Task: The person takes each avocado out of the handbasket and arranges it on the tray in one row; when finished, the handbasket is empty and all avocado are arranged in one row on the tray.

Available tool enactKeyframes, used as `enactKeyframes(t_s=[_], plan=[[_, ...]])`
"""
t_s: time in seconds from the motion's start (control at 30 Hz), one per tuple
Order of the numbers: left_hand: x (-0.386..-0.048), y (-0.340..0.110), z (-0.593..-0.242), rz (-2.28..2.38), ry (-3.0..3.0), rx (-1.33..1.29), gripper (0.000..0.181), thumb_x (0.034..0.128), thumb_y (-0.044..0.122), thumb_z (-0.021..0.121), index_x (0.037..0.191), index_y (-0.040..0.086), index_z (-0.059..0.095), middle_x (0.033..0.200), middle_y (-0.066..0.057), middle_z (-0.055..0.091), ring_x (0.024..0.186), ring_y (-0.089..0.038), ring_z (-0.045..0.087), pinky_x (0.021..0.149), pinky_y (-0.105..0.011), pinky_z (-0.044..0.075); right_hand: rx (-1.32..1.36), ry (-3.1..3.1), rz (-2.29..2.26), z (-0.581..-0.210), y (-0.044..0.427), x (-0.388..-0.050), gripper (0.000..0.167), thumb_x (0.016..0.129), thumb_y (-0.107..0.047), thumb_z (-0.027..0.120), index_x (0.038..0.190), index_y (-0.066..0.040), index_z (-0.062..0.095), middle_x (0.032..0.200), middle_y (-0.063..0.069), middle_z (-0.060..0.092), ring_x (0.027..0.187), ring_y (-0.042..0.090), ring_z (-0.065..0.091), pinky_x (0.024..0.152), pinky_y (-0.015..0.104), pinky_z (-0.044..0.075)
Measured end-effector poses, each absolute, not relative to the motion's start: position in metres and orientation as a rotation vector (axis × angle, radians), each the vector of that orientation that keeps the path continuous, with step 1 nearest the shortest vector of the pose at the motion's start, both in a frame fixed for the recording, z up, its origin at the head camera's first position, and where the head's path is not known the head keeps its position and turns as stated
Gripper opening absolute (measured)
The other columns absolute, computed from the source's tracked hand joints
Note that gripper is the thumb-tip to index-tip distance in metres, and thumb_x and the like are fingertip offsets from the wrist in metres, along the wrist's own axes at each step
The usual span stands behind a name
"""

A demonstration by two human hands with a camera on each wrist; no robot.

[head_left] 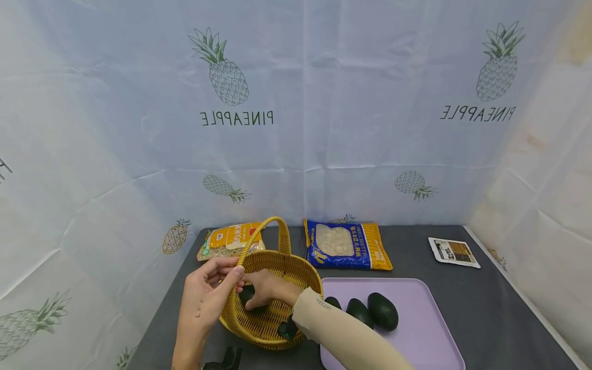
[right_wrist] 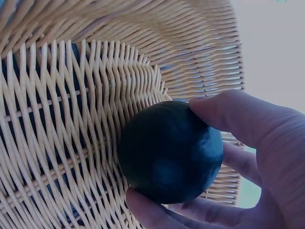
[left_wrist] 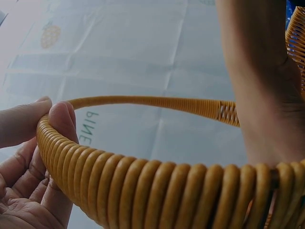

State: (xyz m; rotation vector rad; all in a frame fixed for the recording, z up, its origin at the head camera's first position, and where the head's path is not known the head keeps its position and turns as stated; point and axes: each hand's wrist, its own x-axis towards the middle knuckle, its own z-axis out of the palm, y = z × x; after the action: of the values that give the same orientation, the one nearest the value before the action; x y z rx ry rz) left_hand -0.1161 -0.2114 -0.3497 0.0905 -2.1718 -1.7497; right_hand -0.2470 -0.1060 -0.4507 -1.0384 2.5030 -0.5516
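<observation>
My left hand (head_left: 203, 298) pinches the handle (left_wrist: 143, 188) of a yellow-brown wicker basket (head_left: 307, 270) between thumb and fingers. Inside the basket, my right hand (head_left: 267, 289) grips a dark green avocado (right_wrist: 169, 152), thumb on one side and fingers round the other. The right wrist view shows this avocado against or very close to the woven wall; actual contact is hard to tell. On the lilac tray (head_left: 416, 298) to the right lie three more avocados (head_left: 383, 311), partly behind my right sleeve. A dark object (head_left: 288, 329) shows below that sleeve, its kind unclear.
Behind the basket lies an orange food packet (head_left: 231, 239). A blue and yellow pasta bag (head_left: 344, 245) rests behind the tray. Far right on the dark table (head_left: 499, 308) is a small white and brown pouch (head_left: 454, 252). Pineapple-printed cloth (head_left: 305, 128) encloses the back and sides.
</observation>
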Motion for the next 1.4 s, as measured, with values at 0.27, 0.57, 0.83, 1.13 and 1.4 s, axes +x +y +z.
enactKeyframes(t_s=[0.27, 0.57, 0.83, 1.13, 1.4], plan=[[-0.117, -0.211, -0.348, -1.766, -2.163, 0.091, 0.023, 0.0949, 0.008, 0.072, 0.115, -0.002, 0.070, 0.093, -0.010, 0.072, 0.072, -0.020, 0.071, 0.067, -0.028, 0.063, -1.082, 2.487, -0.675, -0.443, -0.096, -0.250, 0.059, 0.084, -0.026, 0.083, 0.138, -0.024, 0.059, 0.116, 0.000, 0.070, 0.078, 0.008, 0.053, 0.067, 0.021, 0.043], [-0.116, -0.212, -0.348, -1.744, -2.176, 0.094, 0.022, 0.0949, 0.006, 0.071, 0.115, -0.002, 0.070, 0.099, -0.017, 0.071, 0.072, -0.020, 0.071, 0.067, -0.029, 0.063, -1.102, 2.481, -0.784, -0.432, -0.085, -0.244, 0.046, 0.085, -0.027, 0.081, 0.128, -0.025, 0.063, 0.121, 0.000, 0.069, 0.084, 0.006, 0.057, 0.074, 0.019, 0.048], [-0.116, -0.211, -0.348, -1.739, -2.187, 0.098, 0.022, 0.0947, 0.004, 0.070, 0.116, -0.002, 0.070, 0.101, -0.018, 0.071, 0.072, -0.019, 0.071, 0.069, -0.029, 0.064, -1.067, 2.460, -0.926, -0.425, -0.072, -0.242, 0.047, 0.085, -0.031, 0.081, 0.129, -0.030, 0.064, 0.120, -0.003, 0.069, 0.083, 0.004, 0.057, 0.069, 0.019, 0.048], [-0.116, -0.211, -0.349, -1.746, -2.190, 0.118, 0.023, 0.0946, 0.004, 0.071, 0.116, -0.001, 0.069, 0.090, -0.011, 0.073, 0.072, -0.019, 0.071, 0.067, -0.029, 0.063, -1.052, 2.474, -0.967, -0.421, -0.053, -0.238, 0.051, 0.087, -0.035, 0.079, 0.134, -0.027, 0.062, 0.125, -0.004, 0.067, 0.089, 0.004, 0.060, 0.073, 0.020, 0.050], [-0.116, -0.211, -0.351, -1.733, -2.183, 0.104, 0.023, 0.0945, 0.007, 0.072, 0.116, -0.002, 0.069, 0.088, 0.000, 0.074, 0.072, -0.020, 0.072, 0.067, -0.028, 0.063, -1.013, 2.474, -1.063, -0.417, -0.034, -0.235, 0.050, 0.087, -0.036, 0.077, 0.134, -0.028, 0.062, 0.123, -0.003, 0.066, 0.084, 0.005, 0.060, 0.072, 0.022, 0.051]])
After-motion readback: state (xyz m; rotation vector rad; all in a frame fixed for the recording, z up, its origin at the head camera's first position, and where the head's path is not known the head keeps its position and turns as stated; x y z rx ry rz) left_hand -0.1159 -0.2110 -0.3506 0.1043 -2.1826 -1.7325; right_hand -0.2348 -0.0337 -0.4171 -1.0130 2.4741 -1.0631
